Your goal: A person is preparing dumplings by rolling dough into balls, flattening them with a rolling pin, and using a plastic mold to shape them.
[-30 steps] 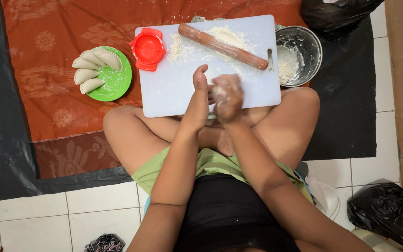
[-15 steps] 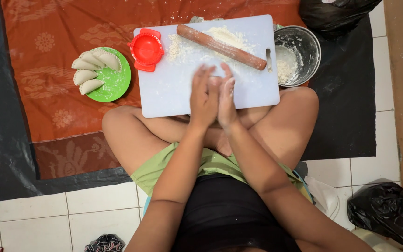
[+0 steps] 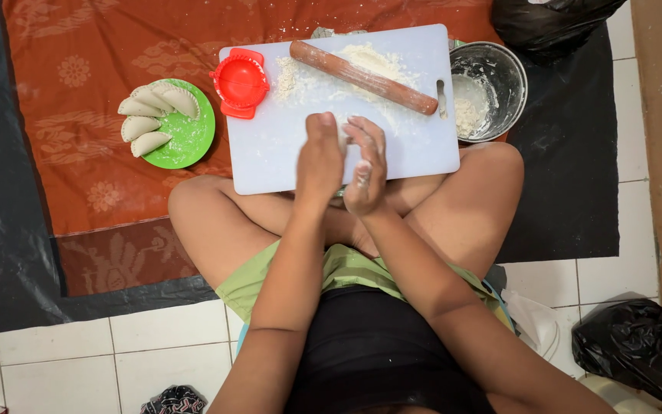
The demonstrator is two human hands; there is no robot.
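Two floury hands (image 3: 342, 162) pressed palm to palm over the white cutting board (image 3: 285, 149), fingers pointing away, anything between them hidden.

Left hand (image 3: 320, 157) and floury right hand (image 3: 365, 165) pressed palm to palm, upright, above near edge of white cutting board (image 3: 270, 146) dusted with flour; anything between them hidden.

Whatever lies between the pressed palms is hidden; black bag (image 3: 557, 19) cut off by top edge
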